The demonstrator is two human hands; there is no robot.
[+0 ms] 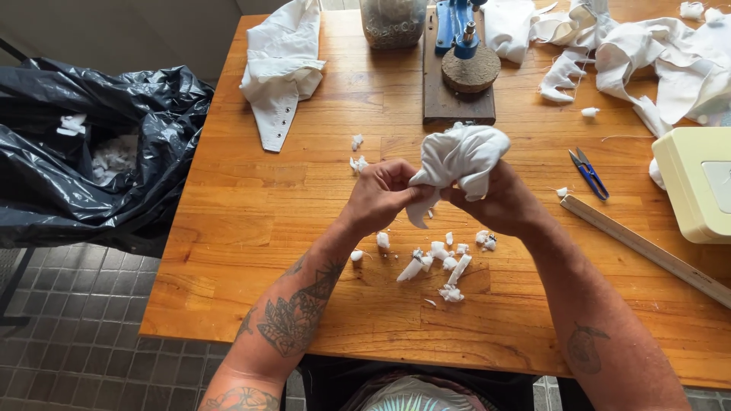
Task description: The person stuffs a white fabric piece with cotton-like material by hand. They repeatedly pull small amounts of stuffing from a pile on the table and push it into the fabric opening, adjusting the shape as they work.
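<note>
Warm butcher-block table (251,228) fills the room's middle. Both forearms reach in from its near edge, wrists raised. Left hand (383,196) is curled closed, pinching the lower corner of a bunched white cloth (463,156) — right hand (502,204) grips it from beneath, fingers closed. White scraps (445,262) litter the wood below, blue snips (588,173) nearer the right edge.

Bright, even daylight; sharp focus, soft shadows, slight edge distortion.
</note>
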